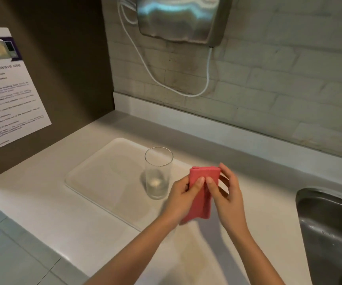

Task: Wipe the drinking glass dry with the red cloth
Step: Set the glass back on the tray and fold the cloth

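Both hands (183, 199) (228, 194) grip folded red cloth (204, 188) | drinking glass (158, 173) upright on tray (96, 177) (empty)

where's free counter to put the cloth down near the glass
Free: the tray left of the glass, and the counter between the hands and the sink. Crowded: the tray's right edge, where both hands hold the cloth beside the glass.

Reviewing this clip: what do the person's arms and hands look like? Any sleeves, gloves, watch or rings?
Both forearms come up from the bottom edge bare: no sleeves reach into view. The left hand and right hand wear no gloves, and no watch, bracelet or ring shows on the visible sides. Fingernails look short and unpainted. No cables or markings on either arm.
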Tool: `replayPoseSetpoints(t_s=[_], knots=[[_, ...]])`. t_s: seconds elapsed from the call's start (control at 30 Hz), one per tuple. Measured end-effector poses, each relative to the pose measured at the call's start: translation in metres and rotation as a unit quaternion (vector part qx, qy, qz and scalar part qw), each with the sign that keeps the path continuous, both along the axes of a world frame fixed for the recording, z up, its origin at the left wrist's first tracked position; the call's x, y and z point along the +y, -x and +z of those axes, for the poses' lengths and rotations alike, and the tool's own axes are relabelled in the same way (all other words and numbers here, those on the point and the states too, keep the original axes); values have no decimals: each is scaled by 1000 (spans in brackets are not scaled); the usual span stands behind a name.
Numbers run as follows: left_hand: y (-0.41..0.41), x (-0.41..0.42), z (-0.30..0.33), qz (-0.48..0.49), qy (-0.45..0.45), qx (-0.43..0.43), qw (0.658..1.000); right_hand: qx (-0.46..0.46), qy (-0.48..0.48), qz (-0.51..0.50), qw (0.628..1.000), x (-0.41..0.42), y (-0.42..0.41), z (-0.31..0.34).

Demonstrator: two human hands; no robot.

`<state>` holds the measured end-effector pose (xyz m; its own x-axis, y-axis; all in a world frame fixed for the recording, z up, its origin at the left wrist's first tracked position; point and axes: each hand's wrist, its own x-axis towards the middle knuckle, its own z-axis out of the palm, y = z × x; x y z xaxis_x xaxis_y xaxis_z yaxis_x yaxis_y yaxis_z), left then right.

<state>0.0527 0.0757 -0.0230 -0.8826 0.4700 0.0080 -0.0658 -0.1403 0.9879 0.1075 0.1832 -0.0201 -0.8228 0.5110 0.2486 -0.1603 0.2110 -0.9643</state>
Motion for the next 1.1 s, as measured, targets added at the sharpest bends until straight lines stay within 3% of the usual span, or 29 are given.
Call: replayPoseSetpoints(t_s=[0.07,0.17,0.4,0.53,0.63,0.73,0.83,0.97,1.03,1.1], knots=[[7,-1,1,-33,-21,38,999,-42,49,51,997,18,-1,8],[15,1,6,-68,-21,79,994,-33,61,137,988,33,-6,18],[10,1,-4,-72,-33,87,993,-8,-104,45,993,34,-24,33],[1,-3,-3,-130,-45,74,988,-1,-120,19,993,35,-41,42],[0,-2,-8,-152,8,67,986,-59,-108,28,992,47,-42,36],[3,6,-24,-98,141,135,976,-143,-170,3,975,56,-30,10],[9,16,-45,-67,320,266,907,-210,-286,-29,935,59,-20,-22],[18,21,-68,-72,516,470,713,-244,-493,11,835,55,-23,-54],[16,18,-77,-72,548,493,672,-270,-541,38,795,46,-27,-69],[15,15,-83,-67,550,495,669,-301,-543,57,782,39,-29,-80]])
